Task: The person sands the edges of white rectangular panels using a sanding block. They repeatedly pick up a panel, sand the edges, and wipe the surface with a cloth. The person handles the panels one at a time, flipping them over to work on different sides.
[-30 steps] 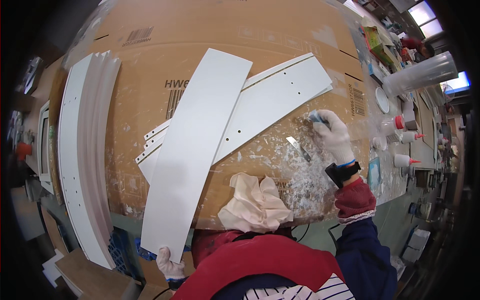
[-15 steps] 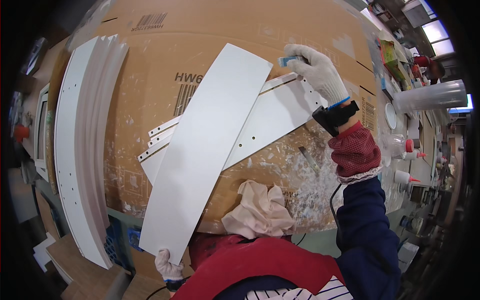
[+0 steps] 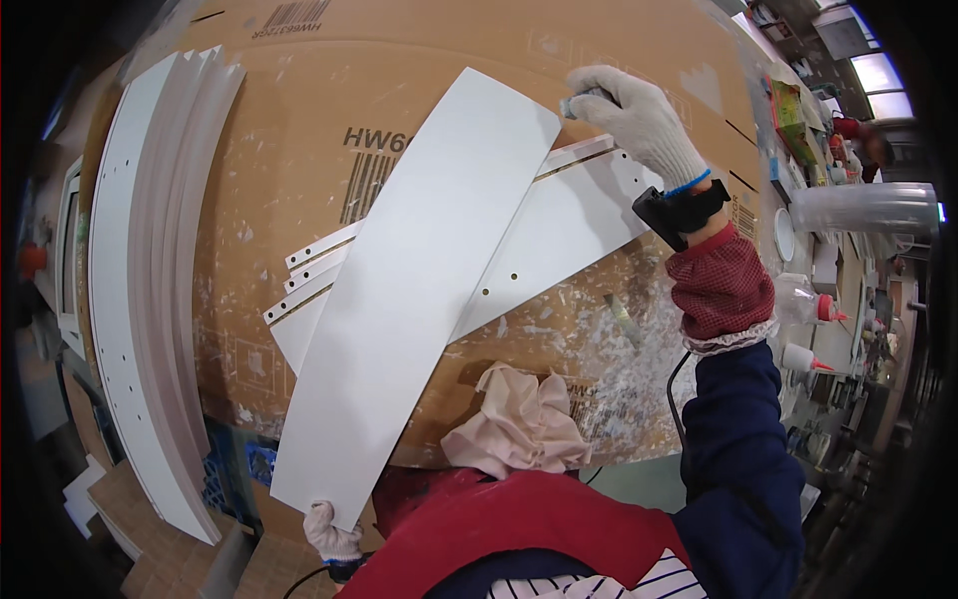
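Note:
A long white panel (image 3: pixel 409 290) lies slantwise over several other white panels (image 3: pixel 574 225), whose edges show drilled holes and a groove. My left hand (image 3: pixel 332 534), in a pale knit glove, is closed on the panel's near end. Just off the far right corner of that panel is my gloved right hand (image 3: pixel 639 125), fingers bent around a small blue-grey block (image 3: pixel 576 106). Most of the block is hidden by the fingers.
Curved white boards (image 3: pixel 125 299) stand stacked at the left. A crumpled beige cloth (image 3: pixel 517 419) sits near my apron on the cardboard-covered table (image 3: pixel 299 130). A flat metal blade (image 3: pixel 623 317) lies right of the panels. Red-tipped bottles (image 3: pixel 801 356) and a clear cylinder (image 3: pixel 863 208) are at the right.
The long panel's far end has shifted slightly up and to the right. My right hand has turned a little, so less of the block shows. The left hand keeps its hold.

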`<state>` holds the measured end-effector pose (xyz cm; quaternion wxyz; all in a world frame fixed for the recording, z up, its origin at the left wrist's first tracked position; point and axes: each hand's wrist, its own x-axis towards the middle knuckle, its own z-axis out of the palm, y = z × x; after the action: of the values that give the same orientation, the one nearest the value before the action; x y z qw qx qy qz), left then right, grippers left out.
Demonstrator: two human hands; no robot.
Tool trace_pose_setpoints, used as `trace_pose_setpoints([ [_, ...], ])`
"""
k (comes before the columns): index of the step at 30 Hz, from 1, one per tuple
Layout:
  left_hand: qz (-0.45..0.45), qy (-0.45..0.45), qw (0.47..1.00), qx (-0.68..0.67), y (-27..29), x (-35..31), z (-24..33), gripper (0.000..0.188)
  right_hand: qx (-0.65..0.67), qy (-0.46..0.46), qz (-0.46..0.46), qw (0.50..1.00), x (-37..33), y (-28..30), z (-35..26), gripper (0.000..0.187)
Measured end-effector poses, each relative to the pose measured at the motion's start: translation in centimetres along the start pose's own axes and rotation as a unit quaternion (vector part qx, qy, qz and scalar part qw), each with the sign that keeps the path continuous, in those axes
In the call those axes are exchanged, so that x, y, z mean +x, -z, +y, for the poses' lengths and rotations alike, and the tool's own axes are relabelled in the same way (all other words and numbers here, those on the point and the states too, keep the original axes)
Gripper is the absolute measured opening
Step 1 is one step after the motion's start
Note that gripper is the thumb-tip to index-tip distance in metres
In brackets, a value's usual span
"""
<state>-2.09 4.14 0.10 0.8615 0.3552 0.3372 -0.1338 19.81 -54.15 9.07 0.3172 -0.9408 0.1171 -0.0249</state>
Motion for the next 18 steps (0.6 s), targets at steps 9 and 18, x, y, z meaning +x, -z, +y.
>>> trace_pose_setpoints([
  [9,0.001,-0.042,0.996,0.081,3.7,0.1,-0.1,0.048,-0.074,0.099,0.015,0.992,0.8,-0.1,0.2,0.025],
  [18,0.016,-0.01,0.998,0.056,2.5,0.3,0.2,0.052,-0.065,0.149,-0.025,0.986,2.0,1.0,1.0,0.016],
])
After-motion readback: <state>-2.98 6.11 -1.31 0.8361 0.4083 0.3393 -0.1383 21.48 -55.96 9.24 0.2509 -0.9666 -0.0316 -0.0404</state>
